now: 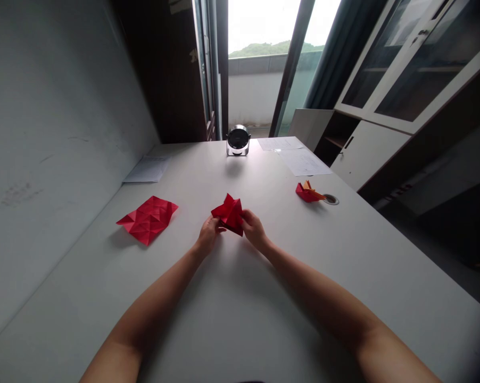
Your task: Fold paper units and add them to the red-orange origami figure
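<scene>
Left hand (209,233) and right hand (254,229) pinch folded red paper (231,213)

We count two hands (210,232) (255,230), two red papers (147,219) (232,214), one red-and-orange fold (308,192), two white sheets (305,161) (279,143) far right, one round device (238,139).

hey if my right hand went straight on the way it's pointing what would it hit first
Your right hand would meet the red paper it holds; beyond that, depth is unclear.
</scene>
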